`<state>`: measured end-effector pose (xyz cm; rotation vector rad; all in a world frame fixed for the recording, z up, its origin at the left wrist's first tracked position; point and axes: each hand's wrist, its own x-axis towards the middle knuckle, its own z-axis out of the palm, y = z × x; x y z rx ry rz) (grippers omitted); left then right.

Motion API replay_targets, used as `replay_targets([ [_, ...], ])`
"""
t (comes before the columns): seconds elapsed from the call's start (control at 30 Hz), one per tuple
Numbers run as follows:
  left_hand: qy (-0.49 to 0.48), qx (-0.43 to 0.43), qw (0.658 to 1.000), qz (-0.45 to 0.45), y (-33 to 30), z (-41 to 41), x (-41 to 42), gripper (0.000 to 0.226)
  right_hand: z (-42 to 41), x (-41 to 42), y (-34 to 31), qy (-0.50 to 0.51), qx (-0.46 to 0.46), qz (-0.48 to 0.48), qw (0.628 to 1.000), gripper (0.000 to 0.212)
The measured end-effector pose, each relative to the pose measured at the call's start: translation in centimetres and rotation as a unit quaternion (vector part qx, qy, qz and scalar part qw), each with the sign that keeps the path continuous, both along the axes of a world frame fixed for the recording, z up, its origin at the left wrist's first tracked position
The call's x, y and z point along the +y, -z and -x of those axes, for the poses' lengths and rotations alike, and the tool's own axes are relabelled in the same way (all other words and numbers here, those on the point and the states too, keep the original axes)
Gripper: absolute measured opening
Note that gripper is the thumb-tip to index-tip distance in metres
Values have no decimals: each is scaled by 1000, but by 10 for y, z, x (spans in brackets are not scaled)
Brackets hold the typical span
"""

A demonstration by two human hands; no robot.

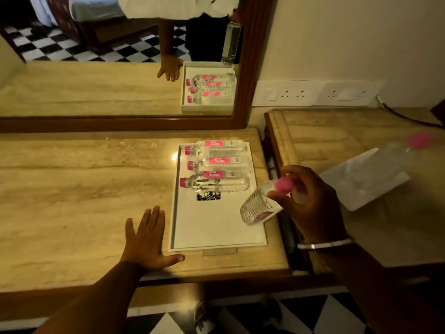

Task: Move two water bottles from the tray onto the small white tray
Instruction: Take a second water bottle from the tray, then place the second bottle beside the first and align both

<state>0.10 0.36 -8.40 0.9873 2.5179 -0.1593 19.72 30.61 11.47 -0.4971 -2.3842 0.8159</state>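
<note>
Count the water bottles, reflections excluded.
5: three lying in the large tray at; one in the right hand; one, blurred, on the small white tray.

Three clear, pink-capped bottles (216, 166) lie side by side at the tray's (212, 232) far end, caps left. A fourth bottle (262, 203) hangs tilted over the tray's right edge. A blurred fifth (395, 160) lies on the small tray (361, 196).
</note>
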Motion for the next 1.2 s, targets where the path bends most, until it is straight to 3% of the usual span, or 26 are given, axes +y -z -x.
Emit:
replay_targets([
  [0.13, -29, -29, 999, 30, -22, 2, 13, 161, -63, 34, -34, 13, 41, 17, 999, 55],
  [0.27, -98, 3, 995, -16, -57, -18, 60, 166, -131, 79, -44, -6, 38, 59, 997, 59],
  [0.37, -86, 27, 992, -87, -81, -55, 129, 167, -176, 120, -46, -17, 11, 44, 999, 61],
  [0.6, -33, -21, 976, -212, -79, -169, 324, 158, -236, 235, -55, -40, -6, 37, 999, 58],
  [0.77, -28, 6, 968, -250, -65, -231, 383, 142, -223, 301, -69, -39, 27, 21, 999, 59],
  [0.9, -40, 61, 978, -197, -60, -240, 389, 146, -193, 331, -62, -32, 62, 12, 997, 58],
  [1.2, -41, 37, 981, -186, -68, -237, 389, 146, -132, 350, -26, -23, 54, -4, 998, 61],
])
